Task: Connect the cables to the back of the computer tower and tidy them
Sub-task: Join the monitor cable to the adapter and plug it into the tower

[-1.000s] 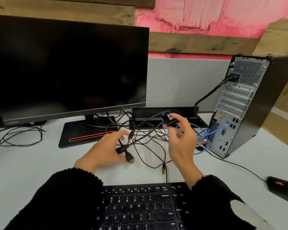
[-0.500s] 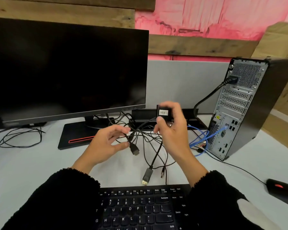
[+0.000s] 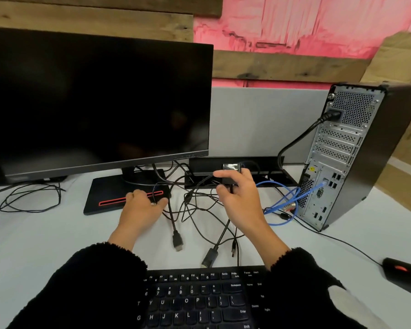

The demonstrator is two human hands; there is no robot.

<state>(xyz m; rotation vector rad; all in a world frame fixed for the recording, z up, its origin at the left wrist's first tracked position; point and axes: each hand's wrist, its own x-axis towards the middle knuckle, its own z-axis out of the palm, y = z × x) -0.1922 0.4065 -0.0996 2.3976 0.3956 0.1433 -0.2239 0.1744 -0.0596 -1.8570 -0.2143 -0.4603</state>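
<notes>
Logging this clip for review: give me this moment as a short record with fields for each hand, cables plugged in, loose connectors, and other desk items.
left hand: grips a black cable beside the monitor base
right hand: holds a small black adapter above the cable tangle
plugged into computer tower: power cable, blue cable
loose on desk: HDMI plug, a second black connector
also present: keyboard, mouse

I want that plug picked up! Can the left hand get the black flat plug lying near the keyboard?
Probably yes. The left hand is beside the black flat plug, with nothing covering it.
</notes>
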